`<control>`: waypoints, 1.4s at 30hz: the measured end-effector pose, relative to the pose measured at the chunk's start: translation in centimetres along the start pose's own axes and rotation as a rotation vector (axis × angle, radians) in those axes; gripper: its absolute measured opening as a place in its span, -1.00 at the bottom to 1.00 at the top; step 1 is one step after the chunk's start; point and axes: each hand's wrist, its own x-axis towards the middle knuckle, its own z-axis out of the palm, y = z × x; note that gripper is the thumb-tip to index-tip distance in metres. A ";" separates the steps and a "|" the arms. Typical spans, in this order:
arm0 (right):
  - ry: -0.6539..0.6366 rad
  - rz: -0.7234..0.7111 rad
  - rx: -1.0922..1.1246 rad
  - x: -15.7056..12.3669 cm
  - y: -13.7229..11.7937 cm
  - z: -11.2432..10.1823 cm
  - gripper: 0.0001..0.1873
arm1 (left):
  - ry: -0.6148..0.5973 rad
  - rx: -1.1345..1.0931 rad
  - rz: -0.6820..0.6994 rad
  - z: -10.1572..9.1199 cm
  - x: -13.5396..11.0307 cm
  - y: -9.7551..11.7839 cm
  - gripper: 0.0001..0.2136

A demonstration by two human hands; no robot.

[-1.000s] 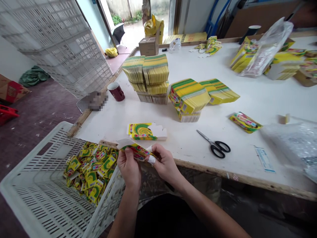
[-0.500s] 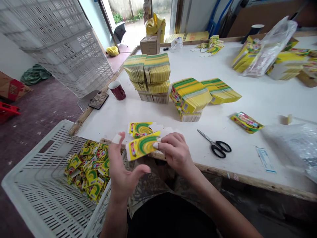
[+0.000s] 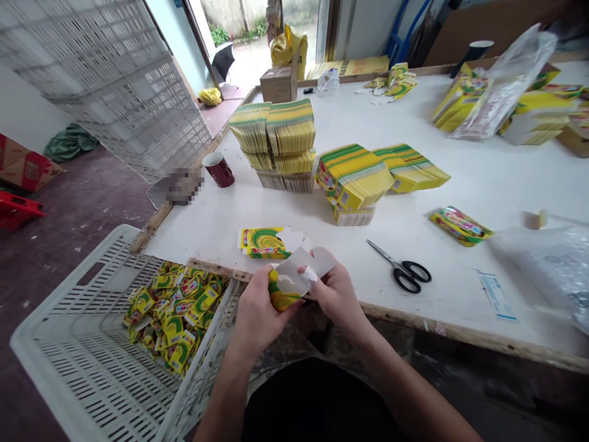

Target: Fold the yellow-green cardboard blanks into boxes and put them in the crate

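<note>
My left hand (image 3: 260, 310) and my right hand (image 3: 335, 291) both grip one small yellow-and-green carton (image 3: 288, 288) at the table's near edge, its white flaps turned up between my fingers. Just beyond it a short pile of flat cartons (image 3: 264, 241) lies on the white table (image 3: 460, 178). To my left, below the table edge, stands a white slotted crate (image 3: 83, 362) with several folded cartons (image 3: 177, 313) heaped in its right end.
Tall stacks of flat cartons (image 3: 276, 138) and a leaning pile (image 3: 352, 178) stand mid-table. Black scissors (image 3: 402, 267) lie to the right, a dark red mug (image 3: 219, 169) and a phone at the left edge. Clear plastic bags (image 3: 547, 264) lie at right.
One second ago both hands held a carton; it then left my hands and my right hand picked up a fresh flat carton. Now both hands grip this one with its flaps raised.
</note>
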 end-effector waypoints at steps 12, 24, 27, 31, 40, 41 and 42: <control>-0.078 0.318 0.441 -0.8 2.0 1.6 -0.43 | 0.237 -0.042 0.015 1.4 -0.4 -0.3 -0.23; -0.162 0.428 0.611 -1.2 2.5 0.5 -0.78 | 0.272 0.209 0.143 1.4 -0.2 -1.5 -0.40; -0.181 0.515 0.755 -1.5 3.6 0.7 -0.75 | 0.235 0.151 0.109 1.4 -0.5 -1.3 -0.35; -0.199 0.537 0.726 -2.0 4.1 1.4 -0.77 | 0.186 0.012 0.105 1.6 -0.8 -0.4 -0.25; -0.187 0.334 0.424 -0.7 1.5 -0.6 -0.67 | 0.227 0.157 0.143 1.3 -0.4 -0.9 -0.40; -0.195 0.310 0.352 -0.6 1.2 -0.6 -0.69 | 0.223 0.169 0.160 1.4 -0.4 -1.0 -0.43; -0.197 0.299 0.308 -0.6 1.1 -0.6 -0.72 | 0.221 0.179 0.172 1.4 -0.5 -1.0 -0.45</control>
